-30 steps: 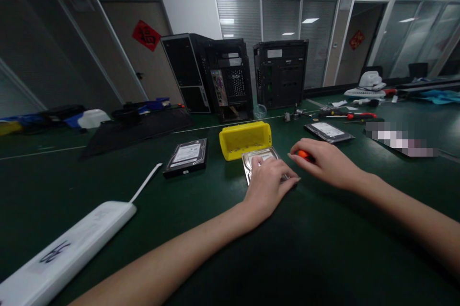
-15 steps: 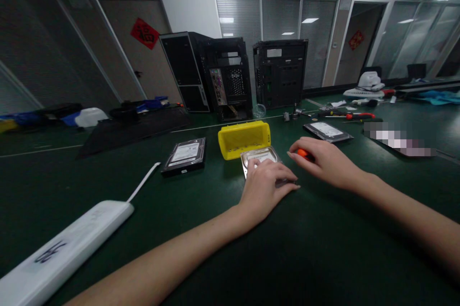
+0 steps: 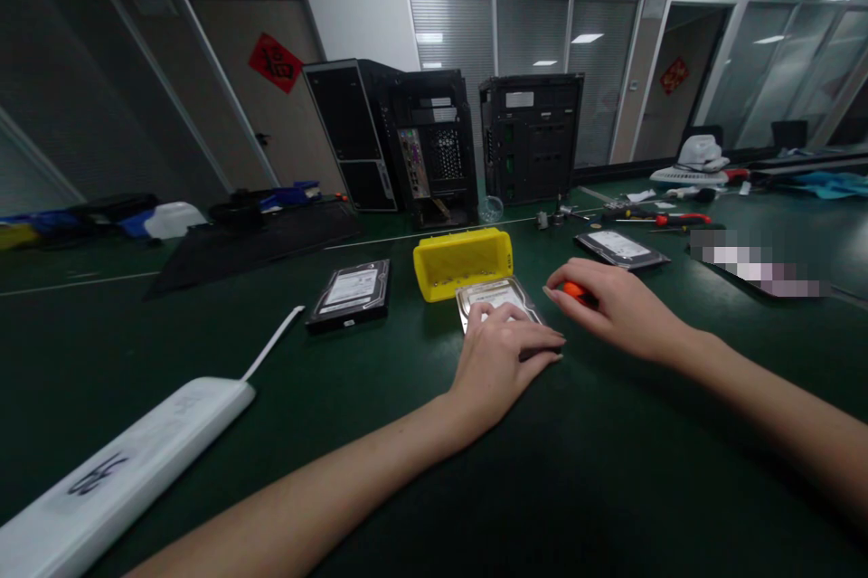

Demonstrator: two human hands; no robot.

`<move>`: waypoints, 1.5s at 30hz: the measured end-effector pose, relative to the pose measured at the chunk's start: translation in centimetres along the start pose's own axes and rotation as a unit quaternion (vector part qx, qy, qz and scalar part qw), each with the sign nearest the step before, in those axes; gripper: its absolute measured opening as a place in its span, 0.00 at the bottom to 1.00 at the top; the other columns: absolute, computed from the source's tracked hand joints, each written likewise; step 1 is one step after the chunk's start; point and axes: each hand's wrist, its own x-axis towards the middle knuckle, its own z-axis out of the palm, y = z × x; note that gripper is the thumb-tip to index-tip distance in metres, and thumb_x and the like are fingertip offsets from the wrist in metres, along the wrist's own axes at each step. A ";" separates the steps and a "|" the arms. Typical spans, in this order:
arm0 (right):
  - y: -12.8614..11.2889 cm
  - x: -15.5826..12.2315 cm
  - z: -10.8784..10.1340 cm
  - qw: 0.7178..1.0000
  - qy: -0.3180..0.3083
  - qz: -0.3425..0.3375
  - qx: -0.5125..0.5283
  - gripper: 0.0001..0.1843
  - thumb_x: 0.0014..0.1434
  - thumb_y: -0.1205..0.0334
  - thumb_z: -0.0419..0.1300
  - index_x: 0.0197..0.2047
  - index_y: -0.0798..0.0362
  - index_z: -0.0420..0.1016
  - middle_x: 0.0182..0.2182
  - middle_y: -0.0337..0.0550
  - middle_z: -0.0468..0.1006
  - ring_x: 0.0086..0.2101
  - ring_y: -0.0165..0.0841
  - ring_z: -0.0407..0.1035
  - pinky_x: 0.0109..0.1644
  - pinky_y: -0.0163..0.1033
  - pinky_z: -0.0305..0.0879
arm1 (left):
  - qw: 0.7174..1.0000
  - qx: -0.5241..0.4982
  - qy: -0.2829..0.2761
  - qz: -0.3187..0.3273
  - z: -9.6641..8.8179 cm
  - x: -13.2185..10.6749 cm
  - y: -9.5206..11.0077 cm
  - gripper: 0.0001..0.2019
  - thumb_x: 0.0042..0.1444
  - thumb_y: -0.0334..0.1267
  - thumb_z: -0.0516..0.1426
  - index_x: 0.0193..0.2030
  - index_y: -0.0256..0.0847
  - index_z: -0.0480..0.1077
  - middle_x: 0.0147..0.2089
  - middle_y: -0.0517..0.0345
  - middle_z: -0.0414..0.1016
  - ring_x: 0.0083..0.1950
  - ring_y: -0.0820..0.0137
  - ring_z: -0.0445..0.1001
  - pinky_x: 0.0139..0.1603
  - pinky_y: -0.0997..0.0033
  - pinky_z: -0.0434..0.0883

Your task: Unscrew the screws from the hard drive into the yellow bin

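A silver hard drive (image 3: 500,294) lies on the dark green table, touching or very near the front of a yellow bin (image 3: 463,263). My left hand (image 3: 500,350) holds the drive from above, its fingers over the label and the thumb at the right side, so the near part is hidden. Just right of it, my right hand (image 3: 607,302) is closed round an orange-handled screwdriver (image 3: 575,289). Only a bit of the orange handle shows; its shaft cannot be made out. Small screws lie in the bin.
Other hard drives lie at left (image 3: 350,295) and behind my right hand (image 3: 619,248). Computer cases (image 3: 531,139) stand at the back, with a small clear dish (image 3: 490,209) before them. Hand tools (image 3: 682,219) lie back right. A white power strip (image 3: 136,469) lies front left.
The fingers of my left hand have shifted slightly on the hard drive, and more of its label and right edge shows. My right hand stays in nearly the same place.
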 end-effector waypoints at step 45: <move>-2.1 1.2 -0.8 0.807 0.229 0.004 0.544 0.09 0.59 0.58 0.53 0.44 0.43 0.64 0.32 0.39 0.62 0.27 0.27 0.60 0.26 0.34 0.62 | 0.997 -0.049 -0.003 -0.055 0.8 0.8 -0.2 0.13 0.54 0.44 0.58 0.47 0.51 0.69 0.45 0.68 0.77 0.51 0.65 0.69 0.54 0.53 0.47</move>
